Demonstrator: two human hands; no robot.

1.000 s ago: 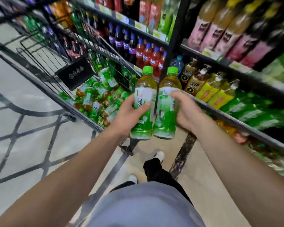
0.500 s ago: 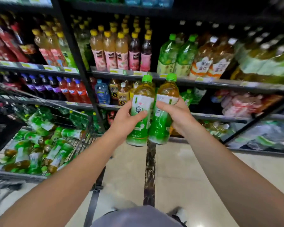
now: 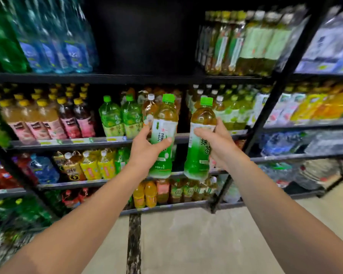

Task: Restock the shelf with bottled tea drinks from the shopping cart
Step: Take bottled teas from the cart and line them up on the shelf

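I hold two green-capped tea bottles upright in front of the drinks shelf. My left hand [image 3: 145,150] grips the left tea bottle [image 3: 164,123] around its white and green label. My right hand [image 3: 218,141] grips the right tea bottle [image 3: 201,119], which tilts slightly left. Both bottles hang level with the middle shelf board [image 3: 115,140], in front of a dark gap between rows of bottles. The two bottles are a short way apart. The shopping cart is only a blur at the lower left [image 3: 6,240].
Black metal shelves carry rows of drinks: pink-labelled bottles [image 3: 48,123] at the left, green bottles [image 3: 119,117], yellow-labelled ones [image 3: 91,167] below. A black upright post [image 3: 265,115] stands to the right. Beige floor with a dark strip [image 3: 134,244] lies below.
The view has swung up and right, away from the cart and onto the shelves. Both hands have lifted the bottles and moved them apart.
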